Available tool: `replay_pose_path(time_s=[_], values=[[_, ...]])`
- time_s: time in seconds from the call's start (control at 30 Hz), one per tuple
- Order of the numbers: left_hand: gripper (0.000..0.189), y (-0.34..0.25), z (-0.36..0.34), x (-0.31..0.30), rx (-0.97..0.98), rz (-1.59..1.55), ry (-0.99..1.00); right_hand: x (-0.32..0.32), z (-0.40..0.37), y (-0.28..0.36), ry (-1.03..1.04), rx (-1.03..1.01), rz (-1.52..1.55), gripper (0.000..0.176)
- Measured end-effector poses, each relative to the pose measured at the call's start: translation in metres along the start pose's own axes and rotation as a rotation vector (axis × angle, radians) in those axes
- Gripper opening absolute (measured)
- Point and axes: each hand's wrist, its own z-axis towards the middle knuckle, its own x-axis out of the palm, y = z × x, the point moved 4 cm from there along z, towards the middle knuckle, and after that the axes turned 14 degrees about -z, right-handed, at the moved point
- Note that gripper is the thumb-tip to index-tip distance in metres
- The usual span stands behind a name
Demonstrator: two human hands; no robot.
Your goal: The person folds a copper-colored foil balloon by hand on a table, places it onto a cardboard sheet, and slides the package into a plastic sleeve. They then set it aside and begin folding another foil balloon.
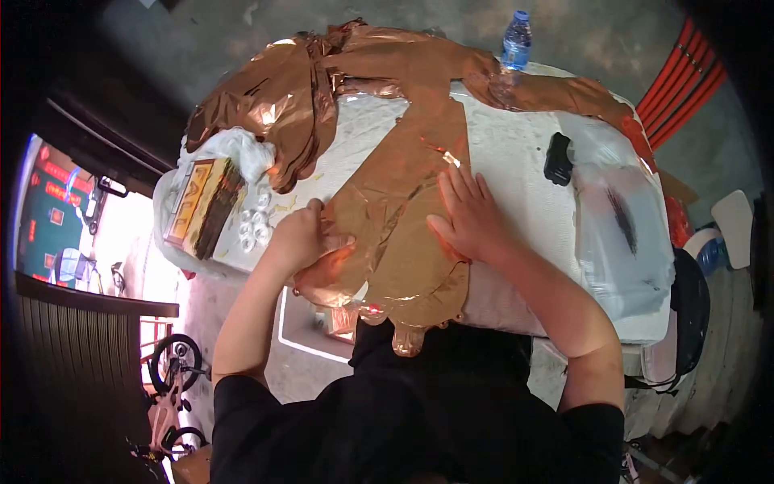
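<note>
A flat copper-coloured foil balloon [403, 218] lies in the middle of the white table, its near end hanging over the front edge. My left hand [302, 235] is closed on its left edge, fingers curled and thumb lying on the foil. On the right side my right hand [470, 211] rests with fingers stretched out on the foil. Just beyond those fingertips is a small shiny tab [450, 158]. More crumpled copper foil [270, 89] spreads over the far left of the table, and another strip [556, 91] runs along the far right.
On the left stand a box [197, 202], a white plastic bag [238, 153] and several small clear rolls [255, 222]. To the right are a black object [558, 159] and a clear plastic package [621, 242]. A water bottle [517, 40] stands at the far edge.
</note>
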Motion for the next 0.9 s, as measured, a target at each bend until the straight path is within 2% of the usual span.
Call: replay_pose_path(time_s=[0.07, 0.13, 0.17, 0.2, 0.27, 0.3, 0.4, 0.43, 0.47, 0.53, 0.6, 0.63, 0.67, 0.73, 0.77, 0.8, 0.87, 0.9], values=[[0.051, 0.008, -0.007, 0.001, 0.054, -0.049, -0.022, 0.000, 0.000, -0.001, -0.006, 0.014, -0.002, 0.072], [0.040, 0.006, -0.015, 0.002, 0.038, -0.320, 0.162, -0.003, 0.001, 0.000, -0.001, 0.016, 0.006, 0.072], [0.028, 0.019, -0.017, 0.010, 0.133, -0.591, 0.117, -0.004, 0.000, -0.001, 0.010, 0.017, 0.013, 0.072], [0.028, 0.006, -0.023, 0.002, 0.135, -0.588, 0.125, -0.006, -0.001, -0.001, 0.012, 0.025, 0.014, 0.072], [0.022, -0.024, -0.043, -0.019, -0.160, -0.661, 0.176, -0.008, 0.000, -0.001, 0.023, 0.007, 0.011, 0.072], [0.022, -0.031, -0.046, -0.020, -0.163, -0.662, 0.174, -0.006, 0.000, 0.000, 0.023, 0.004, 0.013, 0.072], [0.017, -0.056, -0.047, -0.020, 0.122, -0.720, 0.193, -0.001, 0.001, -0.001, 0.014, 0.012, -0.015, 0.072], [0.018, -0.062, -0.043, -0.016, 0.211, -0.651, 0.191, 0.000, 0.002, -0.001, 0.040, 0.009, -0.033, 0.073], [0.021, -0.073, -0.044, -0.010, 0.174, -0.773, 0.230, 0.001, 0.002, -0.002, 0.064, 0.006, -0.054, 0.074], [0.024, -0.091, -0.044, -0.002, 0.227, -0.675, 0.323, -0.001, 0.003, -0.003, 0.084, -0.003, -0.067, 0.075], [0.027, -0.107, -0.042, 0.005, 0.400, -0.498, 0.342, -0.003, 0.003, -0.002, 0.108, -0.016, -0.077, 0.076], [0.026, -0.113, -0.042, 0.006, 0.346, -0.503, 0.437, -0.003, 0.003, -0.002, 0.131, -0.026, -0.104, 0.076], [0.026, -0.108, -0.034, 0.007, 0.347, -0.505, 0.437, -0.004, 0.002, -0.001, 0.154, -0.037, -0.129, 0.075], [0.028, -0.083, -0.006, 0.018, 0.337, -1.070, 0.657, -0.011, 0.002, 0.001, 0.197, -0.051, -0.196, 0.076], [0.032, -0.058, 0.022, 0.018, 0.386, -1.090, 0.608, -0.012, 0.002, 0.002, 0.239, -0.062, -0.261, 0.077], [0.029, -0.026, 0.054, 0.028, 0.263, -1.244, 0.377, -0.010, 0.002, 0.002, 0.238, -0.060, -0.260, 0.077], [0.030, -0.006, 0.069, 0.032, 0.400, -0.913, -0.074, -0.006, 0.002, 0.000, 0.165, -0.022, -0.109, 0.074], [0.030, -0.005, 0.070, 0.035, 0.401, -0.914, -0.073, -0.003, 0.003, -0.001, 0.166, -0.021, -0.110, 0.074]])
